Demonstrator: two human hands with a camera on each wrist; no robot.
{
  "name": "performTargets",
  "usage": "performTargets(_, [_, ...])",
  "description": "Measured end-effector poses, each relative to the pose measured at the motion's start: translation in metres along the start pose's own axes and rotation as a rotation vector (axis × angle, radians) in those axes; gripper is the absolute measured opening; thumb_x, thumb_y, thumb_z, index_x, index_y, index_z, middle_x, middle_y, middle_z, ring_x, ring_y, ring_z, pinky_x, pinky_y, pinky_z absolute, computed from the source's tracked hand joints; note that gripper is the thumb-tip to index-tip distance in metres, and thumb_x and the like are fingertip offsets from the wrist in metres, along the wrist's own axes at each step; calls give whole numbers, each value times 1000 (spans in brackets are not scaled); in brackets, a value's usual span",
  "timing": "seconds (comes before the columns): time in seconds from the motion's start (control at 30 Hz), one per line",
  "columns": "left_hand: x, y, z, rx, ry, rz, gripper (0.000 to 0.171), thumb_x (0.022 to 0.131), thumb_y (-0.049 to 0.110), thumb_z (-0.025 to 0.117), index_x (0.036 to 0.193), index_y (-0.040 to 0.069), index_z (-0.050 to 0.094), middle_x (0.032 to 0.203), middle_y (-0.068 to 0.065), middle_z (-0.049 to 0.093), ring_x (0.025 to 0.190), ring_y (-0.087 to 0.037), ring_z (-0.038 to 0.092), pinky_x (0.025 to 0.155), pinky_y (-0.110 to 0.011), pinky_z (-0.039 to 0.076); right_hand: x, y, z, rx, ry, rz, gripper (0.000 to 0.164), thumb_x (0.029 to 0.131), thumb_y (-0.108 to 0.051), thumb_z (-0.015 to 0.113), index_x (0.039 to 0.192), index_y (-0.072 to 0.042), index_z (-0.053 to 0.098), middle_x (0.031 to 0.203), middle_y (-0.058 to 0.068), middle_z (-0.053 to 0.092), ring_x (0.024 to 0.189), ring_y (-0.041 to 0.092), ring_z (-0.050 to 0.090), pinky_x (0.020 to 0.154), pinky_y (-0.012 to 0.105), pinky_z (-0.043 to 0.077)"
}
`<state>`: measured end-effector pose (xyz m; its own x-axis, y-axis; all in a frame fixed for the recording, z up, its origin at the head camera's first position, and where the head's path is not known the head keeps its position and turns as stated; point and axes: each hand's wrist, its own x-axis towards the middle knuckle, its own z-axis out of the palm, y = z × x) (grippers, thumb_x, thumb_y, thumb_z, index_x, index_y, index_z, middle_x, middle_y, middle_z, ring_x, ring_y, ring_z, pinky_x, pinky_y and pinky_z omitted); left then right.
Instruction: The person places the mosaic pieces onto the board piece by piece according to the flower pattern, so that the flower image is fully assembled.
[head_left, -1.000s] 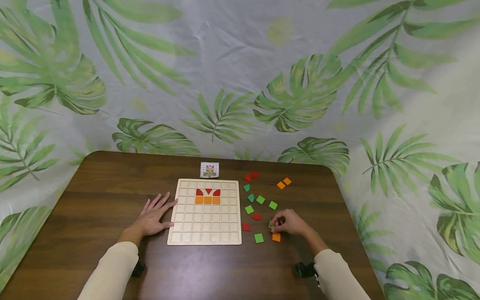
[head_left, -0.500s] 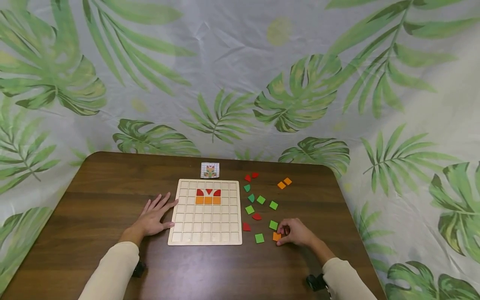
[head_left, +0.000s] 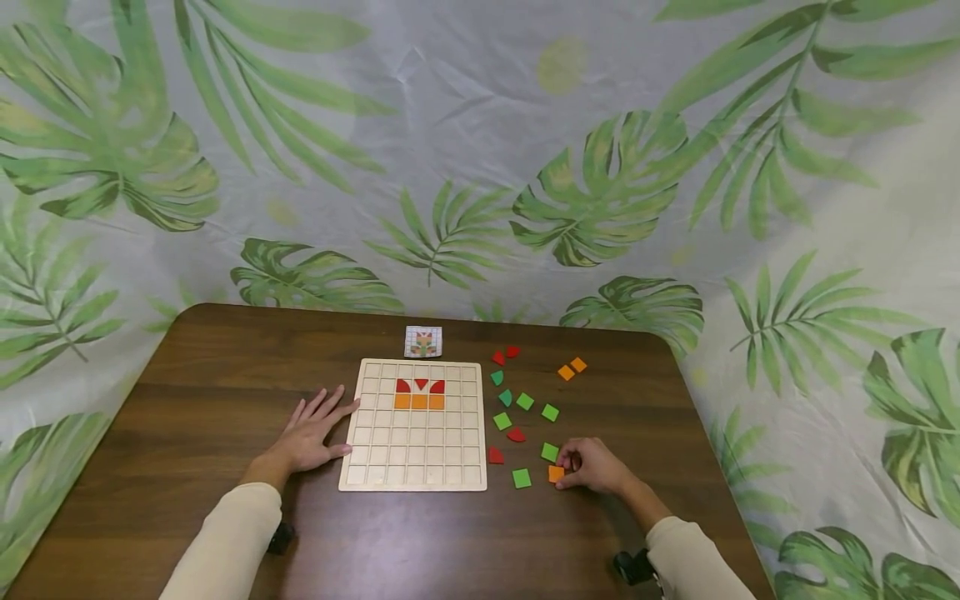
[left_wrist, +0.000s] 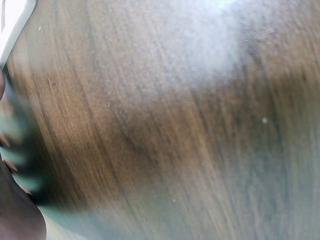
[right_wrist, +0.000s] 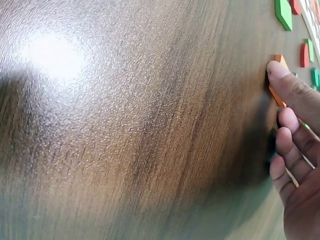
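Note:
My left hand (head_left: 306,442) lies flat with spread fingers at the left edge of a pale wooden grid board (head_left: 412,442); its index fingertip and thumb touch that edge. Red pieces (head_left: 437,387) sit in one row of the board, with orange squares (head_left: 420,402) in the row below. To the right, my right hand (head_left: 596,465) pinches a loose orange square tile (head_left: 555,474) on the table between thumb and curled index finger. In the right wrist view the thumb (right_wrist: 287,80) covers part of this orange tile (right_wrist: 280,60). A green square tile (head_left: 550,452) lies just beyond it.
A small pattern card (head_left: 423,342) lies behind the board. Several loose tiles are scattered right of the board: green squares (head_left: 522,478), red quarter-rounds (head_left: 516,435), dark green pieces (head_left: 497,377) and two orange squares (head_left: 572,369). A leaf-print cloth (head_left: 465,167) hangs behind the table.
My right hand has let go of a green square tile and shifted slightly toward me and right, onto the orange tile. The left hand stays in place.

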<state>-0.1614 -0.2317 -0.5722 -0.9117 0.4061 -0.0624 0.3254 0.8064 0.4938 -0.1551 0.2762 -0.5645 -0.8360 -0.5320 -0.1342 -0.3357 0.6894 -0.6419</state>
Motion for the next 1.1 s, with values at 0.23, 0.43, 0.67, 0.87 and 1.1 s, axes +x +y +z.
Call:
performTargets(0.23, [0, 1, 0, -9, 7, 3, 71, 87, 37, 68, 147, 11, 40, 156, -23, 21, 140, -50, 14, 109, -66, 5, 0, 1, -1, 12, 3, 0, 25, 71, -18, 86, 83, -10, 65, 75, -7, 52, 66, 4, 46, 58, 20, 42])
performTargets(0.43, [0, -1, 2, -11, 1, -4, 72, 87, 37, 68, 147, 12, 39, 156, -23, 20, 141, -49, 14, 109, -66, 4, 1, 2, 0, 43, -3, 16, 26, 71, -14, 86, 84, -10, 64, 73, -5, 52, 66, 4, 47, 58, 21, 43])
performTargets(0.67, [1, -2, 3, -12, 13, 4, 72, 86, 38, 68, 147, 12, 40, 156, -23, 21, 140, -49, 15, 109, -66, 5, 3, -1, 0, 103, -8, 33, 25, 71, -11, 85, 83, -8, 63, 71, -3, 55, 63, 4, 50, 57, 22, 45])
performTargets(0.87, [0, -1, 2, -22, 6, -3, 72, 86, 38, 68, 147, 12, 39, 156, -23, 20, 141, -49, 13, 109, -66, 3, 5, -7, -1, 112, -6, 20, 18, 76, -11, 82, 82, -10, 65, 71, -6, 56, 63, 4, 51, 57, 22, 47])
performTargets(1.1, [0, -1, 4, -36, 32, 13, 72, 84, 35, 70, 146, 12, 41, 155, -24, 22, 140, -50, 15, 109, -66, 4, 13, -16, 0, 124, 3, 26, 11, 81, -13, 78, 83, -10, 67, 72, -7, 58, 65, 4, 52, 59, 21, 46])
